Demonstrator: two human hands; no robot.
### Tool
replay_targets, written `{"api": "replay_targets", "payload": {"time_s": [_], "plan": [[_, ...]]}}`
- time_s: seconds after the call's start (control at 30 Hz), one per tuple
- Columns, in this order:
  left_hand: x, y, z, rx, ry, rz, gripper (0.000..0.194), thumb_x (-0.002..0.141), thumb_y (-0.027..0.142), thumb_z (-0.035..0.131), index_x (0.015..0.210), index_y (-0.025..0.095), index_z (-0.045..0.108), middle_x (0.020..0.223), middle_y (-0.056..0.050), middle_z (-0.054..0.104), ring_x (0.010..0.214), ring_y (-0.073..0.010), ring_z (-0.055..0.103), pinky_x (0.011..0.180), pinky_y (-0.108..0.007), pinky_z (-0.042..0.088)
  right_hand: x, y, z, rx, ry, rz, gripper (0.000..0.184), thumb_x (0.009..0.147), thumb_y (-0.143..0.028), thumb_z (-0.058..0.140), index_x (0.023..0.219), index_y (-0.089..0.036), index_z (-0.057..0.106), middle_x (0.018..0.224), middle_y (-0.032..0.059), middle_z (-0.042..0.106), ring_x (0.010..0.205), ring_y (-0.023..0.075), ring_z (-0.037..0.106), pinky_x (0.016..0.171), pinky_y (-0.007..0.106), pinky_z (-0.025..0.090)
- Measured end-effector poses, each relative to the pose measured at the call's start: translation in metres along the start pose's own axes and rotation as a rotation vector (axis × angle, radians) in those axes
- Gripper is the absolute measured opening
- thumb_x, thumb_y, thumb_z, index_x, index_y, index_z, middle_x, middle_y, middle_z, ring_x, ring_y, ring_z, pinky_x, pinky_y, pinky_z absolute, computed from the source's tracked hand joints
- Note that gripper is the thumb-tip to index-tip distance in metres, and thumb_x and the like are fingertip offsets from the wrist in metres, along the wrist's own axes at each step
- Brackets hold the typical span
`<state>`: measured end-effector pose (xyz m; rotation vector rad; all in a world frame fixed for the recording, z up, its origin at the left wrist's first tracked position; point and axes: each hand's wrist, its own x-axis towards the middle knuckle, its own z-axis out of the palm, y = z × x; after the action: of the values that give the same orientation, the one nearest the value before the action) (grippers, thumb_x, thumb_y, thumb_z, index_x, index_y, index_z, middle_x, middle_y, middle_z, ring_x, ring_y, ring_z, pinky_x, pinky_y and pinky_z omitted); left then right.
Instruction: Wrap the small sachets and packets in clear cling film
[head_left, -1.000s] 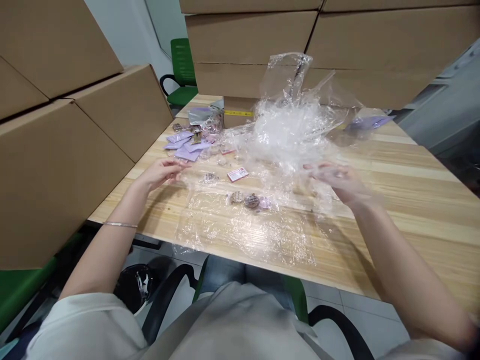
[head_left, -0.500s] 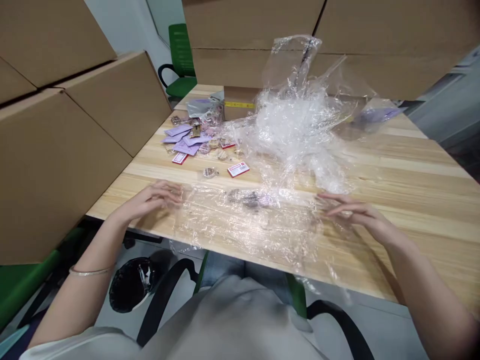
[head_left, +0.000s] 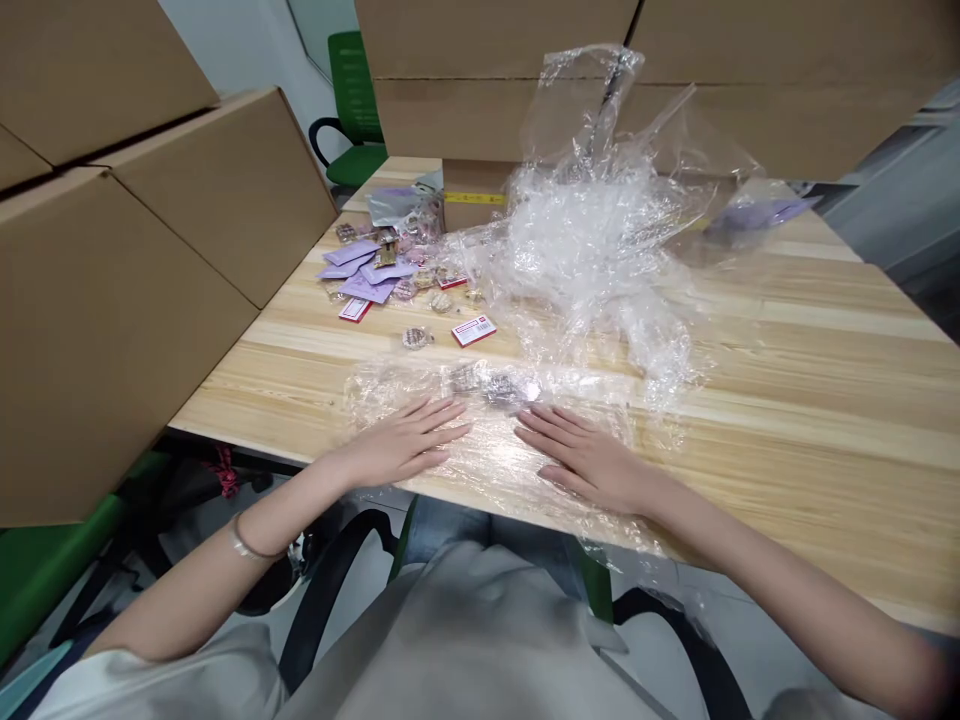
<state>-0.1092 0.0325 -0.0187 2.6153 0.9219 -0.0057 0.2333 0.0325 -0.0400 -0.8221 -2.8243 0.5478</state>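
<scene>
A sheet of clear plastic film [head_left: 495, 490] lies spread along the front of the wooden table, part of it hanging over the edge. On its left half rests my left hand [head_left: 409, 437], palm down with the fingers stretched out. My right hand [head_left: 577, 450] lies flat on the right half, fingers spread toward the middle. Just beyond the fingertips sit small dark wrapped pieces [head_left: 502, 388] in or under the film; which of the two I cannot tell. Neither hand grips anything.
A big crumpled heap of clear plastic [head_left: 585, 240] stands behind. Purple packets [head_left: 367, 285], a red-and-white small box [head_left: 474, 330] and a round wrapped piece [head_left: 416, 338] lie at the back left. Large cardboard boxes [head_left: 180, 220] wall the left side; a green chair [head_left: 356, 110] stands beyond.
Both hands have moved inward from the film's outer ends and now lie flat on it near the middle. The film looks flatter against the table.
</scene>
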Motion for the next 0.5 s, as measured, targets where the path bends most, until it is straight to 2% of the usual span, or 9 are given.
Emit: {"api": "replay_targets", "payload": {"time_s": [0.13,0.23,0.33,0.43,0.5], "plan": [[-0.052,-0.019,-0.019,-0.091,-0.041,-0.121,0.055,0.104,0.04,0.038,0.157,0.037,0.022,0.165,0.003,0.019,0.153,-0.0217,0.014,0.125,-0.044,0.011,-0.048,0.01,-0.021,0.064,-0.076,0.104,0.064,0.102,-0.04,0.044,0.159,-0.034,0.015,0.164,-0.0009,0.016,0.151,0.0266,0.014,0.123,0.055,0.017],[-0.08,-0.033,-0.031,-0.137,-0.076,-0.119,0.062,0.1,0.037,0.046,0.157,0.035,0.022,0.165,0.001,0.017,0.153,-0.0267,0.014,0.124,-0.049,0.013,-0.073,0.013,-0.031,0.106,-0.103,0.163,0.076,0.094,-0.039,0.057,0.158,-0.035,0.017,0.164,0.0,0.017,0.15,0.032,0.017,0.12,0.061,0.023],[-0.094,-0.044,-0.036,-0.119,-0.095,-0.146,0.061,0.097,0.03,0.048,0.155,0.036,0.03,0.164,0.001,0.021,0.152,-0.0276,0.017,0.123,-0.052,0.018,-0.086,0.019,-0.032,0.093,-0.104,0.176,0.082,0.086,-0.026,0.063,0.157,-0.036,0.023,0.162,-0.0002,0.024,0.148,0.0337,0.024,0.117,0.061,0.03],[-0.097,-0.052,-0.035,-0.092,-0.069,-0.178,0.05,0.098,0.026,0.043,0.147,0.037,0.046,0.159,0.002,0.036,0.148,-0.0241,0.032,0.121,-0.048,0.028,-0.088,0.026,-0.032,-0.001,-0.079,0.162,0.075,0.087,-0.011,0.052,0.154,-0.037,0.031,0.159,-0.0031,0.034,0.145,0.0281,0.034,0.115,0.054,0.04],[-0.096,-0.054,-0.033,-0.064,-0.004,-0.19,0.044,0.099,0.028,0.042,0.141,0.035,0.055,0.152,0.002,0.047,0.141,-0.0227,0.044,0.118,-0.045,0.036,-0.087,0.03,-0.036,-0.085,-0.041,0.129,0.07,0.091,-0.008,0.045,0.153,-0.038,0.033,0.155,-0.0045,0.04,0.142,0.025,0.039,0.114,0.052,0.042]]}}
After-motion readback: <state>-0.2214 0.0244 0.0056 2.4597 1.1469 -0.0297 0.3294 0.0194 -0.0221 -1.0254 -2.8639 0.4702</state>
